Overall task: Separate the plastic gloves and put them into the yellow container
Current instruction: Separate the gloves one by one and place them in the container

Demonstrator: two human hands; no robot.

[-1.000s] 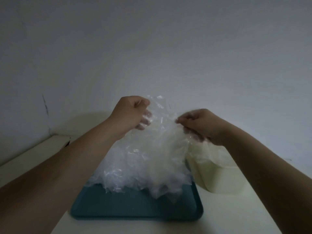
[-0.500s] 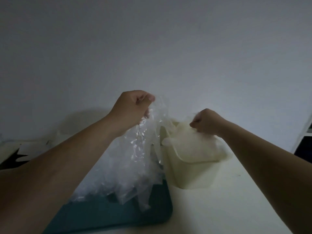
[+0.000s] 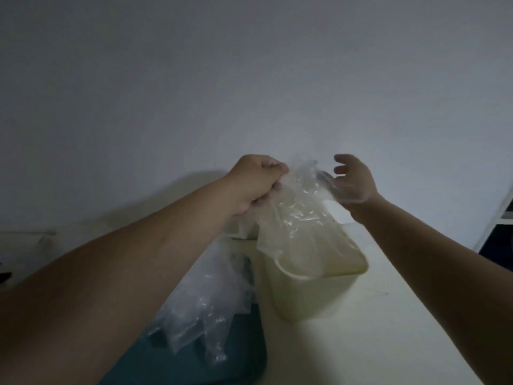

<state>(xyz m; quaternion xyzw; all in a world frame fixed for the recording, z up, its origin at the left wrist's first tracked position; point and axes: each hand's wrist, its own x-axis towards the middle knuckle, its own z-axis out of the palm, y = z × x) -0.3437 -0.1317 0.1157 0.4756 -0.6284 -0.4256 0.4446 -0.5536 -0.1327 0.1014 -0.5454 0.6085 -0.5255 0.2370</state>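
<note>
Nearest the camera: teal tray (image 3: 244, 357) at the bottom edge, on the pale worktop (image 3: 402, 329), with a loose pile (image 3: 202, 307) of clear gloves on it, partly under the left forearm. Just right of the tray, touching or nearly so, stood the yellow container (image 3: 313, 298), top open. Above it hung the bunch (image 3: 291, 218) of gloves, lower end drooping over the container's rim and mouth. The film hid the inside, so couldn't tell how many were in. Left hand (image 3: 255, 184) was up over the container's left side, fingers (image 3: 273, 169) curled tight, pinching the bunch at its top. Right hand (image 3: 356, 184) was level with it on the other side of the bunch, fingers spread and relaxed, thumb up, holding nothing I could make out. Its lower fingers showed through the film; contact or not, unclear. Behind all that, plain grey wall (image 3: 249, 79) and a white frame (image 3: 499, 215) at the right edge. My read: right hand free, so this looked like the gap before the next peel, with most of the stock unsorted (pile on tray plus bunch in hand). Next move needs the right fingers to close on a single layer's edge near the top, left hand holding the rest firm, then a sideways pull so one glove slips free over the container. Film looked thin and clingy, likely to drag a second layer: pinch small, pull slow.
</note>
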